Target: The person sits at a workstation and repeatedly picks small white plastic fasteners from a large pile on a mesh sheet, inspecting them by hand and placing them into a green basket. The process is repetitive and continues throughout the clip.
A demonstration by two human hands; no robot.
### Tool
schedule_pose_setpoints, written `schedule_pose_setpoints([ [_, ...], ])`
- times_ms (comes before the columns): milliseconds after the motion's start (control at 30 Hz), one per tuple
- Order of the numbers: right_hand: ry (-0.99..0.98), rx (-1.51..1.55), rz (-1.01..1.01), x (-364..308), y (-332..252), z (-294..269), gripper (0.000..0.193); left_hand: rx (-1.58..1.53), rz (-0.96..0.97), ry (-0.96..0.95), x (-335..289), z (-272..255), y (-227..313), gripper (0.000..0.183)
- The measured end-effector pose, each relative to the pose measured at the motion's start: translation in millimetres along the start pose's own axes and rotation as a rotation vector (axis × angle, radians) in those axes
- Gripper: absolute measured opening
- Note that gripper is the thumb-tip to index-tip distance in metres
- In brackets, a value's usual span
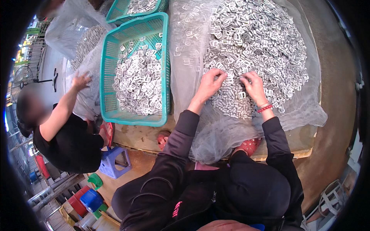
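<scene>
Over the near edge of a large heap of grey metal buckles point(262, 46), my left hand point(210, 84) is curled, thumb and fingertips close together. My right hand point(255, 89), with a red bead bracelet at the wrist, bends its fingers toward the left one across a small gap. Whatever lies between the fingertips of either hand is too small to make out. Below and between them spread small grey pellet-like pieces point(231, 104), with a single slotted buckle point(241, 94) lying on top near my right hand.
A teal plastic basket point(165, 69) of buckles stands left of the heap, another teal basket point(115, 16) behind it. Translucent sheeting point(216, 138) lies under the heap. At the left a co-worker point(65, 142) sits near a purple stool point(115, 163), one arm extended.
</scene>
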State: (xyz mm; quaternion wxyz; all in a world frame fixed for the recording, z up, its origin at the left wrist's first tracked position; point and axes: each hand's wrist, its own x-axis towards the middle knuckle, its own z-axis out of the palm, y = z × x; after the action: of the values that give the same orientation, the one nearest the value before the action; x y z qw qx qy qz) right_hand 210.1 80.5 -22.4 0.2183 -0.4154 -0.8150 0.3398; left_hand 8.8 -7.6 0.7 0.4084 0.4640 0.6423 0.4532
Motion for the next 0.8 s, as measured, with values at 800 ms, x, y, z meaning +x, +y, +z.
schedule_pose_setpoints([
  [800, -0.091, 1.184, 0.561, -2.4, 6.5, -64.1, 0.032, -0.732, -0.105, -0.25, -26.7, 4.1, 11.9, 0.012],
])
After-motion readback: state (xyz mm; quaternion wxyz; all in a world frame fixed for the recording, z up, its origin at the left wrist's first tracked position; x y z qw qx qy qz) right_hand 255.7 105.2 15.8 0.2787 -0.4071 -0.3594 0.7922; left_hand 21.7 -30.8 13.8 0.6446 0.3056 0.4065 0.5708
